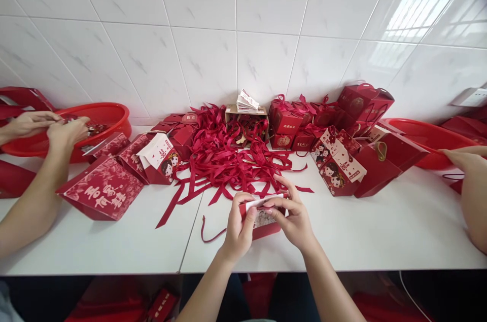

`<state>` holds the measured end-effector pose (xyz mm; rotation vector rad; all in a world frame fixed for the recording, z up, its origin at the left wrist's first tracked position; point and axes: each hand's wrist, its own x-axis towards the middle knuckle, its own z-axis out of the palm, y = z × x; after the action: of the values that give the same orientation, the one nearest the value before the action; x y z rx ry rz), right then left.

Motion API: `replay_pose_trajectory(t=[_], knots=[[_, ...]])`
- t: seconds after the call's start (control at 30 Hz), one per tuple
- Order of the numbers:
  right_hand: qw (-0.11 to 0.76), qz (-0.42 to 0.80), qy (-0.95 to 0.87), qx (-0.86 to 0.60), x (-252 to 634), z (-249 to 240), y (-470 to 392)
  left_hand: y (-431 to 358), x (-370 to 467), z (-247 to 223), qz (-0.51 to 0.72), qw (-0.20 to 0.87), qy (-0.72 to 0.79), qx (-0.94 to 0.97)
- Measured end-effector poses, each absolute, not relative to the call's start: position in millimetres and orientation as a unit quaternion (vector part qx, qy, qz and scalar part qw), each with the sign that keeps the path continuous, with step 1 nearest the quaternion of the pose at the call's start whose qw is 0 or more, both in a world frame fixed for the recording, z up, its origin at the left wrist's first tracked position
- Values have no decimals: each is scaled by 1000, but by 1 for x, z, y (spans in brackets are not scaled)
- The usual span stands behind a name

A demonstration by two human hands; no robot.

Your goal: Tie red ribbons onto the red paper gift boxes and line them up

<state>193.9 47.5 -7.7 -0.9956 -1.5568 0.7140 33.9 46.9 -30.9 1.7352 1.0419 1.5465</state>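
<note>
My left hand (238,225) and my right hand (291,215) both grip a small red gift box (263,220) with a white flap and a cartoon print, held just above the white table (380,230) near its front edge. The fingers pinch the box's top flaps. Just beyond my hands spreads a heap of red ribbons (228,154), and one loose ribbon (211,233) curls on the table by my left wrist.
Folded red boxes (304,124) line the tiled wall, flat and half-folded ones (102,190) lie left and right (338,162). Red basins stand far left (102,114) and far right (426,134). A co-worker's hands (57,129) work at left; another person's arm (472,185) at right.
</note>
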Motion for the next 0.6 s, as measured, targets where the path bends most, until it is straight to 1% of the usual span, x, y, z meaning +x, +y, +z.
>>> replay_pose_trajectory(t=[0.37, 0.6], knots=[[555, 322, -647, -412, 192, -11, 47, 47, 33, -32, 581, 311, 375, 652], [599, 245, -646, -404, 189, -16, 50, 44, 33, -33, 574, 304, 376, 661]])
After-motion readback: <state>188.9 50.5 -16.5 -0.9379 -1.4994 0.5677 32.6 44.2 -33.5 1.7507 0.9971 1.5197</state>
